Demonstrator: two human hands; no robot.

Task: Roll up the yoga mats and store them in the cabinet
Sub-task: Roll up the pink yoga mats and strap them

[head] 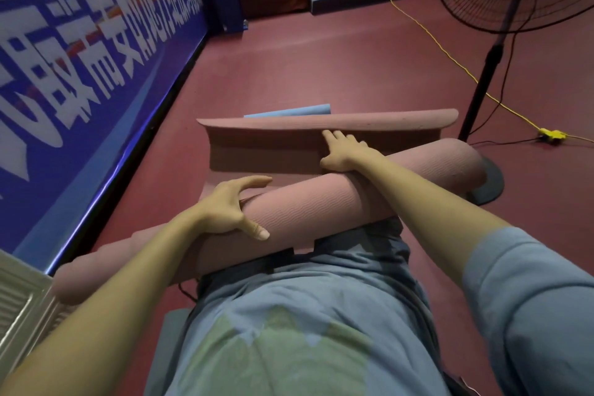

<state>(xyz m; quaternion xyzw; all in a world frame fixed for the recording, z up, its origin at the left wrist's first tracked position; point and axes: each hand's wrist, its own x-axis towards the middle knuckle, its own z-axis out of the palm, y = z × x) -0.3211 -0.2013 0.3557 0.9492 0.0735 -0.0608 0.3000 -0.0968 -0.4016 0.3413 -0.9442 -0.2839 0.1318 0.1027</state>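
Observation:
A pink yoga mat [321, 202] is mostly rolled into a thick tube lying slanted across my lap, low at the left, high at the right. Its unrolled tail [266, 151] stretches forward on the floor and curls up at the far edge. My left hand [229, 212] rests over the roll with spread fingers and the thumb pressing its near side. My right hand [344, 151] lies beyond the roll, fingers straight, pressing on the flat tail. A light blue mat [289, 111] peeks out behind the pink curl.
A blue banner wall [80, 58] runs along the left. A standing fan's pole [485, 74] and round base [491, 180] are at the right, with a yellow cable [450, 58] and power strip [551, 133] on the red floor. A white slatted panel [19, 302] sits at lower left.

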